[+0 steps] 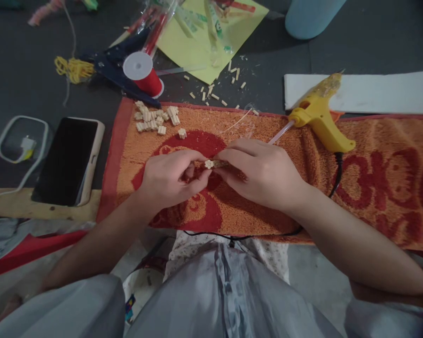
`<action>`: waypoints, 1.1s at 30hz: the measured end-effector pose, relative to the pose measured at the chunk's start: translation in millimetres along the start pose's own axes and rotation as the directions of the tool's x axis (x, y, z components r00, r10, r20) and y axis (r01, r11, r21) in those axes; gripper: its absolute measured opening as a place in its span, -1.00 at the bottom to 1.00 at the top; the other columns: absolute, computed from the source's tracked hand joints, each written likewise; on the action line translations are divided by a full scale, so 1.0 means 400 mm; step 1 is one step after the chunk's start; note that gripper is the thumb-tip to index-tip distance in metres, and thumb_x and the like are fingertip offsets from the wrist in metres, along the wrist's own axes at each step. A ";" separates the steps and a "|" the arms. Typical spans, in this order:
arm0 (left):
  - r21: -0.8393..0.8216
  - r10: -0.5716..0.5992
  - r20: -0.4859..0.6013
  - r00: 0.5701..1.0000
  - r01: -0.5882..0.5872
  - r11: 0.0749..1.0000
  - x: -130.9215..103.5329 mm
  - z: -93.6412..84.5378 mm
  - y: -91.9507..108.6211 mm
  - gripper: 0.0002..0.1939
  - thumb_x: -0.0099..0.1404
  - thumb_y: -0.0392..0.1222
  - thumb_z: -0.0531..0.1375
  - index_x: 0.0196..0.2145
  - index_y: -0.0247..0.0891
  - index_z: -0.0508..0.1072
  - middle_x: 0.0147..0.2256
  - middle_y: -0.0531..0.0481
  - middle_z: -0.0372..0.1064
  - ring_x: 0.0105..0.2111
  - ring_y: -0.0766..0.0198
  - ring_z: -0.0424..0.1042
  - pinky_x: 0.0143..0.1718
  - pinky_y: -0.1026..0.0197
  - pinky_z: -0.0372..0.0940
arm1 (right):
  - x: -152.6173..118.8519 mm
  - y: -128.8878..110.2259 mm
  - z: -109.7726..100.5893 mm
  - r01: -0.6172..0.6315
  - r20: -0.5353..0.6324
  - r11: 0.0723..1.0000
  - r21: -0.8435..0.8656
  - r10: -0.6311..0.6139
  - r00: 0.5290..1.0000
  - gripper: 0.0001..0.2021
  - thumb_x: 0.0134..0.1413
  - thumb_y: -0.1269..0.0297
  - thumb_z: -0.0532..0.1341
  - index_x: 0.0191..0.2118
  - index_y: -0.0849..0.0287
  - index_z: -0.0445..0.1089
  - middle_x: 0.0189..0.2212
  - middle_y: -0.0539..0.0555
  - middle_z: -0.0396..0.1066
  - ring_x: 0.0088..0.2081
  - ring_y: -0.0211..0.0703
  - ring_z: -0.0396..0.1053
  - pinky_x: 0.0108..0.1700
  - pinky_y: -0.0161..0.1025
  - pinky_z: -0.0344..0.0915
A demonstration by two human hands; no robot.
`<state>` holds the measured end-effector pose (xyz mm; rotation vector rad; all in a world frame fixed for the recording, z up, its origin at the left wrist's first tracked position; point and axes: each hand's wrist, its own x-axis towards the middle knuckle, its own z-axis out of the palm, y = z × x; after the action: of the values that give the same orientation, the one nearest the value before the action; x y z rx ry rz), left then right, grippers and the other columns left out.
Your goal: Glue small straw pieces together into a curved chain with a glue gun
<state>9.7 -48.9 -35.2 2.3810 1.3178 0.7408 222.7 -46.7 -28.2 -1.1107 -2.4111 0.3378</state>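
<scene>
Over the orange and red towel (268,220), my left hand (172,178) pinches the left end of a small pale flower-shaped wooden piece (209,164). My right hand (262,171) closes on the same small work from the right, where a short strip of similar pieces shows between the fingertips. The fingers partly cover it. One loose wooden bundle (182,134) lies just above my hands, and a pile of such bundles (157,119) sits at the towel's upper left.
A yellow glue gun (317,115) rests at the right, its cable running down the towel. Beyond are a white strip (384,91), blue cup (312,16), yellow paper (246,28), cut sticks, red thread spool (146,77) and blue pliers-like tool (118,70). A phone (66,162) lies left.
</scene>
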 end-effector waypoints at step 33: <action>-0.431 -0.349 0.089 0.933 0.352 0.831 0.009 0.013 0.013 -0.76 0.15 -0.04 0.31 -0.29 -0.25 0.54 -0.59 0.13 0.34 -0.66 0.49 0.19 -0.65 0.43 0.14 | 0.005 0.026 0.003 0.092 -0.162 0.986 0.141 -0.069 0.984 -0.87 0.28 0.31 0.16 -0.15 0.13 0.45 -0.21 0.14 0.47 -0.16 -0.07 0.43 -0.14 -0.11 0.39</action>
<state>18.0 -48.6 -35.6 1.7214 1.3594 0.8135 227.6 -38.5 -32.6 -0.9355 -2.2455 0.3815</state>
